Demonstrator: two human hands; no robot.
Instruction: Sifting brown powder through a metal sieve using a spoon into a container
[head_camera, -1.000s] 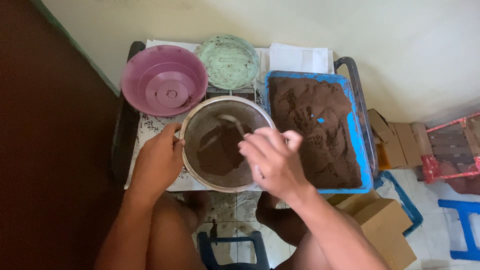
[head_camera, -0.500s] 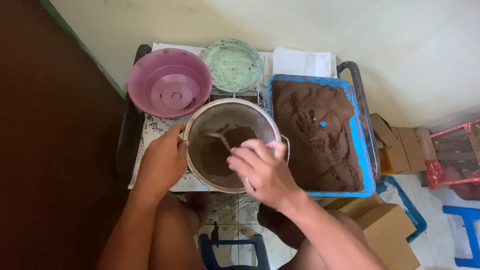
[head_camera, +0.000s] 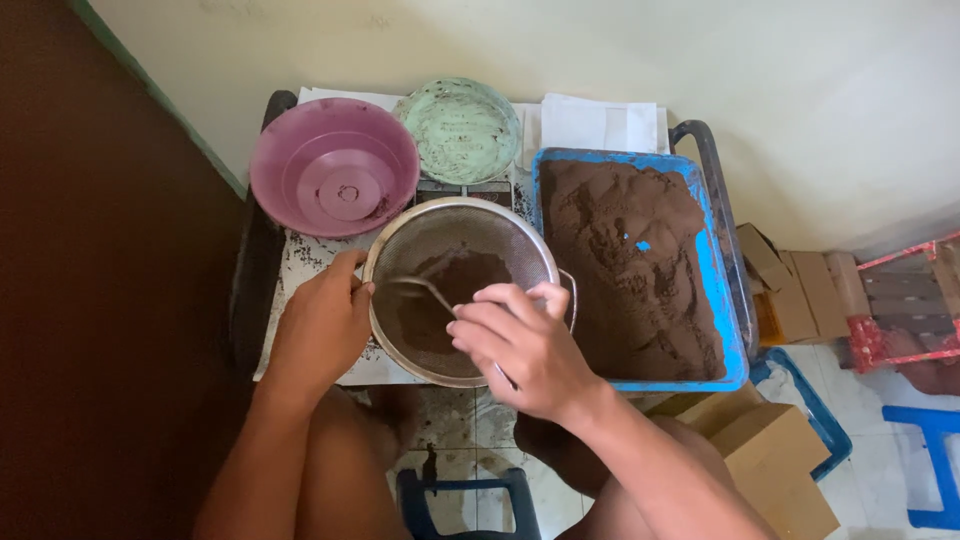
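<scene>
A round metal sieve (head_camera: 465, 290), partly filled with brown powder (head_camera: 440, 310), was set on the table (head_camera: 300, 260) between a purple bowl (head_camera: 333, 165) and a blue tray (head_camera: 640, 265). Its rim was gripped by the left hand (head_camera: 322, 325); a spoon (head_camera: 425, 290) was pinched in the right hand (head_camera: 525, 350).

You face cream wall (head_camera: 780, 90) far; brown wall (head_camera: 90, 300) left; tile floor (head_camera: 880, 470) right, cardboard boxes (head_camera: 780, 470) near, blue stool (head_camera: 935, 450) right.
</scene>
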